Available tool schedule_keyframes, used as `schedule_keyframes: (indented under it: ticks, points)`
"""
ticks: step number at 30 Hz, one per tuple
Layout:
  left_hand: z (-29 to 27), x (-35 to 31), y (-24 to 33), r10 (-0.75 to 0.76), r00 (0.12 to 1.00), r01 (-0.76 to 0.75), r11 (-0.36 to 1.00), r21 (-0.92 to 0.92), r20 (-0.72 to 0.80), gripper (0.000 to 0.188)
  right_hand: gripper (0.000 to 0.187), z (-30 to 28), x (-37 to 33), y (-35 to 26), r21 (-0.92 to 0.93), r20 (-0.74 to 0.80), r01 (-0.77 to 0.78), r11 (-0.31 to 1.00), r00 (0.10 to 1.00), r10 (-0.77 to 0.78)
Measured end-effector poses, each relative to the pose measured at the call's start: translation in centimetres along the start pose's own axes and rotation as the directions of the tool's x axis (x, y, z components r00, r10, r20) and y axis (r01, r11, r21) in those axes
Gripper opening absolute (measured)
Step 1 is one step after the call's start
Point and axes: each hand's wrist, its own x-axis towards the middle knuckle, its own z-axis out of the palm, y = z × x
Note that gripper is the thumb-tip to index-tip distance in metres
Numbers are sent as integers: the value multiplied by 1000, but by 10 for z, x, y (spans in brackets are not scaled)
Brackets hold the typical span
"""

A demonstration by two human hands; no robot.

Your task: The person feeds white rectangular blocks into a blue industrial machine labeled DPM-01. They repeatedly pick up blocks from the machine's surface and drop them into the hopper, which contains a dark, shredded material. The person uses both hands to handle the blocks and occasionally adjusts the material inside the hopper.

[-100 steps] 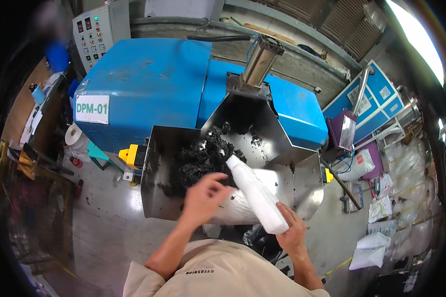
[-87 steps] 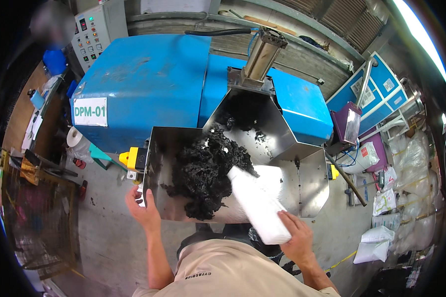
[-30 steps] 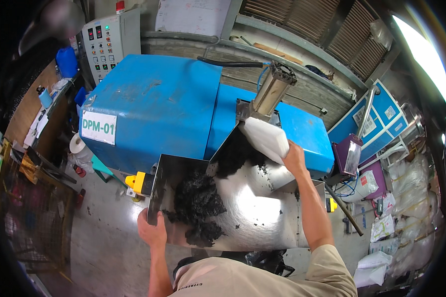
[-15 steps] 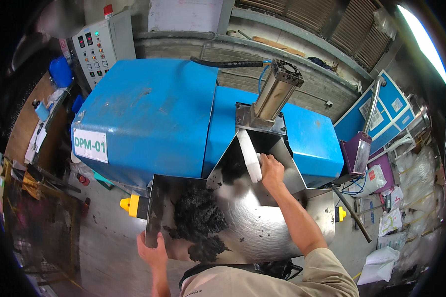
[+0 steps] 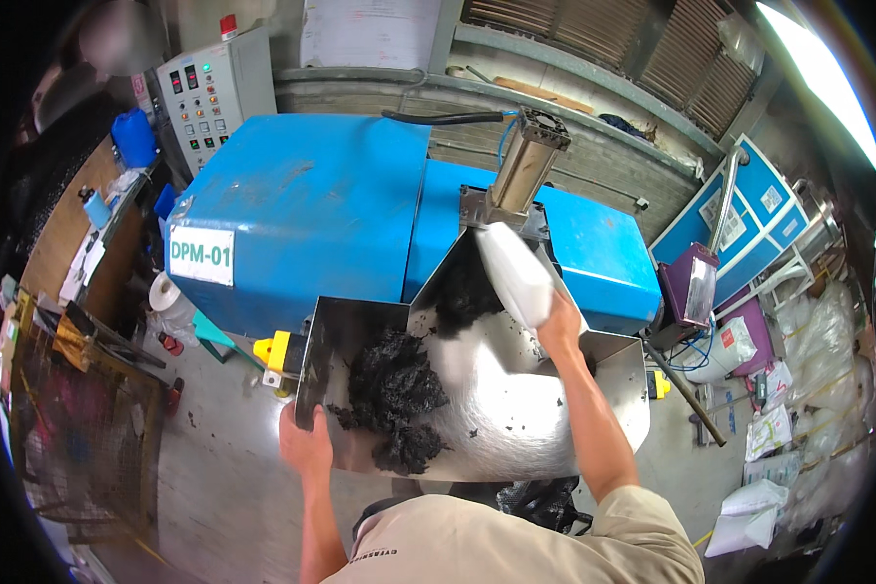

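My right hand (image 5: 559,326) is closed around a white flat, paddle-like piece (image 5: 513,273), slightly blurred, inside the throat of a shiny metal hopper tray (image 5: 496,419). The far end of the white piece reaches up beneath a metal cylinder (image 5: 526,173). At the tray's near left corner, my left hand (image 5: 307,443) grips the tray wall, its thumb over the rim. Black crumbly clumps (image 5: 391,384) lie heaped on the left of the tray, with small crumbs scattered rightward. More black material (image 5: 465,297) sits in the throat, left of the white piece.
Behind the tray stands a big blue machine (image 5: 311,204), with a grey control cabinet (image 5: 219,97) at far left. Yellow-and-black knobs (image 5: 280,350) flank the tray. A dark bar (image 5: 689,397) juts out at right. Plastic bags (image 5: 749,516) lie on the right.
The white piece has turned from a narrow edge to show its broad face, and my right hand has moved slightly rightward with it. My left hand still grips the tray. The whole view has shifted somewhat.
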Motion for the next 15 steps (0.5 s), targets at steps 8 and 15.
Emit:
schedule_keyframes:
  ticks: [8, 15]
  points:
    - [8, -2, -19, 86, 996, -88, 995, -56, -30, 45, 50, -60, -165, 21, 395, 15, -543, 741, 810, 586]
    - [7, -2, -15, 74, 997, -75, 995, -68, -16, 47, 73, -42, -321, 59, 774, 543, -605, -188, 480, 689]
